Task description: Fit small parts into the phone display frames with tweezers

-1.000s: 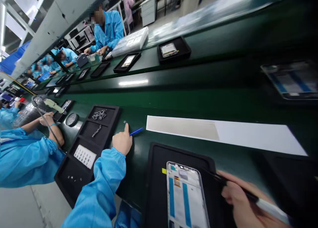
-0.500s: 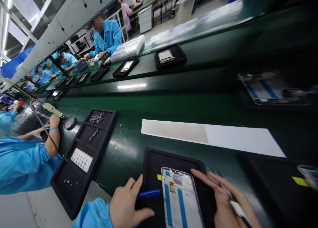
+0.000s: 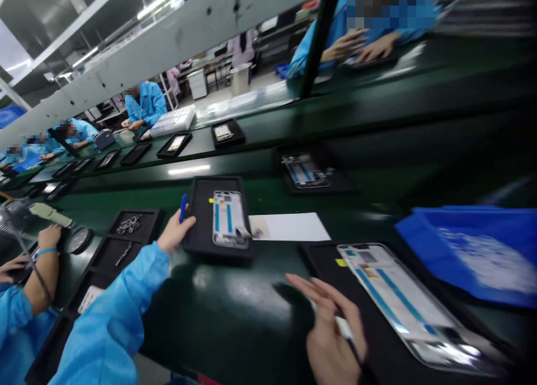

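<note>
My left hand (image 3: 175, 231) grips the left edge of a black tray (image 3: 198, 217), with a blue pen (image 3: 183, 208) between its fingers. In that tray lies a silver phone frame (image 3: 229, 219) with two blue strips and a yellow tab beside it. My right hand (image 3: 333, 323) holds a thin tool with a white and black handle (image 3: 344, 329), its tip hidden or blurred. Just right of that hand, a second black tray (image 3: 325, 267) carries a larger-looking phone frame (image 3: 403, 301) with blue strips.
A blue bin (image 3: 423, 234) with clear bags stands at right. A white sheet (image 3: 293, 226) lies behind the near trays. A compartment tray (image 3: 140, 212) of small parts is at left, beside a co-worker's arm (image 3: 50, 262). Another frame tray (image 3: 335, 178) sits farther back.
My left hand has pushed the black tray forward, onto part of the white sheet. The view has swung right, bringing the second tray and the blue bin into sight. My right hand still holds the tool.
</note>
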The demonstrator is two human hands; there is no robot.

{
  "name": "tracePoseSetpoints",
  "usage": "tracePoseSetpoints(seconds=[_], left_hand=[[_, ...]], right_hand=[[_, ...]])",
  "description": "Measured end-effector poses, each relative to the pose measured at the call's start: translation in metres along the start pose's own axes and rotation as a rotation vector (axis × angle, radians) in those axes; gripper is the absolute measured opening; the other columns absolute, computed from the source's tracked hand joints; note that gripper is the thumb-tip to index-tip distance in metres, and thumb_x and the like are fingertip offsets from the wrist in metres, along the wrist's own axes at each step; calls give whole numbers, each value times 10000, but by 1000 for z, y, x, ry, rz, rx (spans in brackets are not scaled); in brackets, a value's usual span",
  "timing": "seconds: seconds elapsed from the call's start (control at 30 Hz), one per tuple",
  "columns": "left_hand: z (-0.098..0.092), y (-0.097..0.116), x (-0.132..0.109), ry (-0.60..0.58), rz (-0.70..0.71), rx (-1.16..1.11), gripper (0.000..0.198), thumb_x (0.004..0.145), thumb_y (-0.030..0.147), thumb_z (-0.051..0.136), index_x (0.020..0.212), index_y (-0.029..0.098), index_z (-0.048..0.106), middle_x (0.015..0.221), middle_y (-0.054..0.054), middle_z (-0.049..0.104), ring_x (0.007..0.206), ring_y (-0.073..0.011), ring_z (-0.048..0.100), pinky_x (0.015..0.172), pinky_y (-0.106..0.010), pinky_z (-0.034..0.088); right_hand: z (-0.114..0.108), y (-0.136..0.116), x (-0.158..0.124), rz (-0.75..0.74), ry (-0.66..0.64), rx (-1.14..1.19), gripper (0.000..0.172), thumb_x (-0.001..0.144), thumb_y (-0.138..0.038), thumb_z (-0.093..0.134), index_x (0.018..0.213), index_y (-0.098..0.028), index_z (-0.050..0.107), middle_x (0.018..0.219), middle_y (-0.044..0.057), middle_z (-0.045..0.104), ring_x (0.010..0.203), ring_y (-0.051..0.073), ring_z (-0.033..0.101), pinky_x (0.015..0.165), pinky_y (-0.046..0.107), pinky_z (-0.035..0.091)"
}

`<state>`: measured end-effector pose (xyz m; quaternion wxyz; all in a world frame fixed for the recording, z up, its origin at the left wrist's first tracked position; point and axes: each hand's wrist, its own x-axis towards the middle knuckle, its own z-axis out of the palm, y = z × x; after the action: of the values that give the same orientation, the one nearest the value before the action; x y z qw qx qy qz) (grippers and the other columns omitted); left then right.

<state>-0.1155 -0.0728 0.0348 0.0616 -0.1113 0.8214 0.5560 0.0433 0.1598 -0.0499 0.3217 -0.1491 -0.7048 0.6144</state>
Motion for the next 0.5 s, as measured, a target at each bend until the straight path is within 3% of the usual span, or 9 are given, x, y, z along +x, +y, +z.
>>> tracePoseSetpoints(seconds=[0.13,0.23,0.37,0.5], left_hand=[[15,42,85,20,-11,171,399,932,349,604,1281,161,559,1181,-104,657,989,-220,670,847,-408,574],[12,57,117,61,4,361,369,938,362,596,1246,160,568,1233,-100,603,1039,-232,630,866,-442,557],[-13,50,120,75,34,634,363,934,360,601,1235,158,574,1221,-95,611,1031,-230,633,868,-437,555],[-49,18,86,63,10,921,331,937,362,595,1203,165,595,1217,-95,615,1045,-227,627,886,-440,546]], right_hand=[[3,9,0,-74,-162,59,294,1012,-440,447,1117,-202,584,991,95,745,1013,258,679,874,415,529],[4,13,3,-81,-188,41,273,1014,-433,443,1106,-215,581,997,82,748,1017,250,683,856,389,539],[1,11,1,-62,-191,35,299,1005,-458,455,1100,-207,586,978,84,749,1013,264,680,877,401,518],[-7,9,-8,17,-218,-74,362,991,-507,470,1068,-205,655,1058,91,724,1053,285,646,892,397,474]])
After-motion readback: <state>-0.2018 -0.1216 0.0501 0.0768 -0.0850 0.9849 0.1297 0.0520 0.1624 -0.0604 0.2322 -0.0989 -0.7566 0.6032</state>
